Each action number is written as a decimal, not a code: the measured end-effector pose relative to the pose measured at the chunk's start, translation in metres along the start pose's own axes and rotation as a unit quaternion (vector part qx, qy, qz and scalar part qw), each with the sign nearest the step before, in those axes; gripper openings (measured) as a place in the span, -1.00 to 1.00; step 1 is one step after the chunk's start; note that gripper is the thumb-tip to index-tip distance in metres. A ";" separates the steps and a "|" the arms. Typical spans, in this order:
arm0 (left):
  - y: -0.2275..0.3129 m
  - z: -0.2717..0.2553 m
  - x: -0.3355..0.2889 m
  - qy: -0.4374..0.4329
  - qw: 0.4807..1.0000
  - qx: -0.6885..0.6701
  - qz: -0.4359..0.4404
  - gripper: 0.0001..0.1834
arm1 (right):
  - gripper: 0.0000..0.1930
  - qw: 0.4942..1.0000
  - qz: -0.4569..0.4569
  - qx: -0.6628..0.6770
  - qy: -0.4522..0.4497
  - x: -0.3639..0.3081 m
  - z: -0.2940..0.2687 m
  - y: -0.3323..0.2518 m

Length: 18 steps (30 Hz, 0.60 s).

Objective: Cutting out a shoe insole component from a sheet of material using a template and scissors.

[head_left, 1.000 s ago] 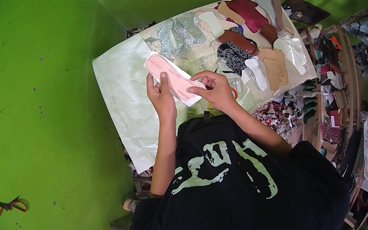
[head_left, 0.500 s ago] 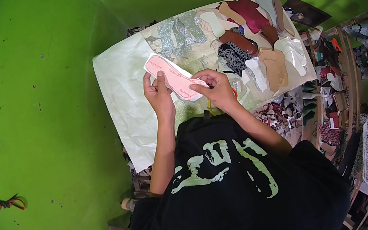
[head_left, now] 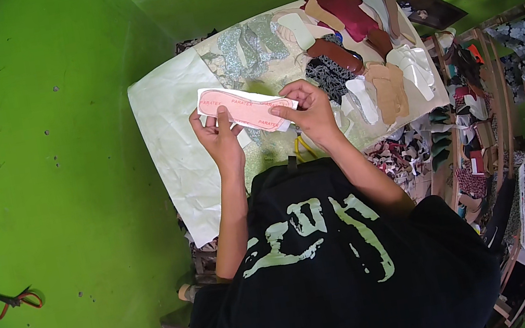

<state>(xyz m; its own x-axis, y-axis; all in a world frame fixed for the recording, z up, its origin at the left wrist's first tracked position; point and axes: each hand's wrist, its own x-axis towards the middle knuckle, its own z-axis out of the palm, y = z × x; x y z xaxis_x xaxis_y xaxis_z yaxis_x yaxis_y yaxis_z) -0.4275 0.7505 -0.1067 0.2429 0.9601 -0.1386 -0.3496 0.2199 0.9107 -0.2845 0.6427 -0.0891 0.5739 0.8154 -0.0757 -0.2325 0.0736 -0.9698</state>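
Note:
Between both my hands, above the table, is a pink insole piece (head_left: 245,107) with a white border and red print. A curved sole outline runs around it. My left hand (head_left: 223,144) grips its left part, thumb on top and fingers beneath. At the right end, my right hand (head_left: 313,114) pinches it with the thumb on the face and the fingers behind the edge. The piece lies nearly level, tilted slightly down to the right. Below the right hand, a tool with yellow handles (head_left: 304,149) shows partly; its other end is hidden.
A pale sheet (head_left: 173,109) covers the table's left side. Cut pieces lie at the right: a maroon piece (head_left: 348,14), a brown sole shape (head_left: 336,56), tan soles (head_left: 387,91) and dark shredded scraps (head_left: 330,79). A wooden rack (head_left: 492,125) with materials stands at right.
The insole piece has turned from a steep diagonal to nearly level, its left end lower and its right end higher. Both hands still hold it, and my right hand has risen slightly.

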 end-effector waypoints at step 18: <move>0.009 0.006 -0.002 -0.026 0.997 0.069 -0.019 -0.51 | -0.69 0.981 0.135 0.139 -0.018 0.007 -0.006 0.006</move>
<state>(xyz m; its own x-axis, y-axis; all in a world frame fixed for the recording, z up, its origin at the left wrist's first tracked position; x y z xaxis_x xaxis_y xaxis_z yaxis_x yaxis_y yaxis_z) -0.4258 0.7492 -0.0962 0.3004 0.9408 -0.1567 -0.2131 0.2264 0.9505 -0.2772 0.6454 -0.0973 0.4357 0.8459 -0.3077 -0.5803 0.0027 -0.8144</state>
